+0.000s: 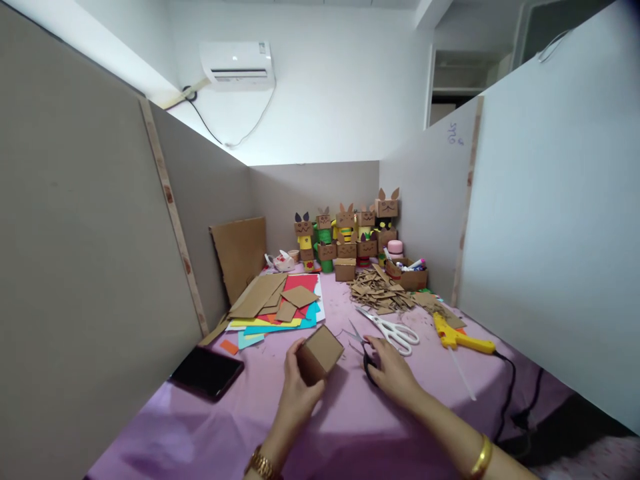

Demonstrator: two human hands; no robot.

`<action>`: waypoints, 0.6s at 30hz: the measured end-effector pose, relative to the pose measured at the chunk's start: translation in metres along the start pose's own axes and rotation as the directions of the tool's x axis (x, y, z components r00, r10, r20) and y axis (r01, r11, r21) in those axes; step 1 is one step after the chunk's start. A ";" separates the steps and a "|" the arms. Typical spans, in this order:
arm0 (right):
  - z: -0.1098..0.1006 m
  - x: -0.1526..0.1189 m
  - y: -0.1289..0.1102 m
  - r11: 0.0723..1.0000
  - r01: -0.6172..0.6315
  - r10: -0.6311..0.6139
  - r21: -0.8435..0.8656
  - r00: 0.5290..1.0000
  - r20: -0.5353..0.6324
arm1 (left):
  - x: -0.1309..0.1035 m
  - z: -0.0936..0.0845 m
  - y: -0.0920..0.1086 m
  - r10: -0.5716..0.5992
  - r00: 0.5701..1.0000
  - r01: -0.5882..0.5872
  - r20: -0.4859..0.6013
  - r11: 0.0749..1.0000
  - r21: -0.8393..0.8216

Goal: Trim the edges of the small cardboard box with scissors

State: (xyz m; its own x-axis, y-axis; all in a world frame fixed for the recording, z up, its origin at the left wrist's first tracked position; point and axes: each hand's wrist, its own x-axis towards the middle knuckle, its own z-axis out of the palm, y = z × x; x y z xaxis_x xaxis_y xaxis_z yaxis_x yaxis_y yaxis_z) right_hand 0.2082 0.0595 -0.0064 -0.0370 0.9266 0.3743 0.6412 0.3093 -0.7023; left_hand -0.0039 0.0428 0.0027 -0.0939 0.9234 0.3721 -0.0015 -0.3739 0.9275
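Observation:
A small brown cardboard box (pixel 324 352) is tilted in my left hand (pixel 299 383), its fingers and thumb closed around the left and lower sides. To the right of it, my right hand (pixel 393 373) grips a pair of black-handled scissors (pixel 369 365). Their blades are spread apart and point up and left towards the box, without touching it. Just beyond the right hand, larger white-handled scissors (pixel 397 333) lie on the purple tablecloth (pixel 240 427).
Cardboard scraps (pixel 380 290) are heaped behind the scissors. A yellow glue gun (pixel 463 339) with a cord lies right. Left are a dark tablet (pixel 207 373), coloured paper (pixel 273 327) and cardboard sheets (pixel 260 297). Cardboard animal figures (pixel 345 230) stand at the back. Grey partitions (pixel 210 173) enclose the table.

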 end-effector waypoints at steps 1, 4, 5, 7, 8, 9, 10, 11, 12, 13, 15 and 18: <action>0.002 0.001 0.005 0.999 -0.005 0.005 -0.043 1.000 -0.002 | 0.000 0.000 0.000 -0.034 0.999 0.034 0.005 0.999 -0.037; 0.005 0.002 0.015 0.990 -0.022 0.020 -0.142 1.000 -0.012 | 0.000 -0.001 0.003 -0.086 0.996 0.088 0.019 0.987 -0.131; 0.006 0.002 0.017 0.986 -0.025 0.022 -0.166 1.000 -0.019 | 0.000 -0.001 0.004 -0.101 0.995 0.102 0.015 0.981 -0.166; 0.007 0.003 0.019 0.978 -0.030 0.024 -0.204 0.999 -0.033 | -0.001 -0.002 0.007 -0.127 0.992 0.125 0.009 0.965 -0.230; 0.007 0.003 0.020 0.975 -0.030 0.022 -0.219 0.999 -0.040 | -0.002 -0.003 0.009 -0.141 0.990 0.140 0.012 0.956 -0.256; 0.007 0.003 0.020 0.973 -0.029 0.019 -0.231 0.999 -0.045 | -0.002 -0.003 0.010 -0.157 0.987 0.156 0.020 0.948 -0.279; 0.008 0.003 0.021 0.970 -0.026 0.014 -0.241 0.999 -0.050 | -0.003 -0.004 0.012 -0.171 0.985 0.172 0.030 0.940 -0.294; 0.008 0.003 0.021 0.968 -0.023 0.010 -0.249 0.998 -0.055 | -0.004 -0.004 0.014 -0.190 0.981 0.195 0.044 0.930 -0.312; 0.008 0.002 0.020 0.967 -0.021 0.006 -0.255 0.998 -0.063 | -0.005 -0.005 0.016 -0.219 0.974 0.227 0.062 0.913 -0.340; 0.008 0.002 0.020 0.966 -0.021 0.002 -0.259 0.997 -0.071 | -0.005 -0.006 0.018 -0.253 0.964 0.264 0.081 0.889 -0.374; 0.009 0.000 0.020 0.965 -0.022 -0.001 -0.261 0.996 -0.089 | -0.006 -0.006 0.022 -0.311 0.942 0.333 0.124 0.832 -0.444; 0.009 -0.001 0.018 0.964 -0.021 -0.006 -0.264 0.995 -0.101 | -0.006 -0.007 0.026 -0.340 0.925 0.378 0.169 0.785 -0.491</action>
State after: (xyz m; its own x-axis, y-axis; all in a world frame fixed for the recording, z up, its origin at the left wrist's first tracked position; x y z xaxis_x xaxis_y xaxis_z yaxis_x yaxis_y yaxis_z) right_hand 0.2128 0.0658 -0.0247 0.0367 0.8984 0.4376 0.8217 0.2221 -0.5249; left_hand -0.0106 0.0271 0.0240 0.0817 0.9960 0.0349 -0.5253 0.0133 0.8508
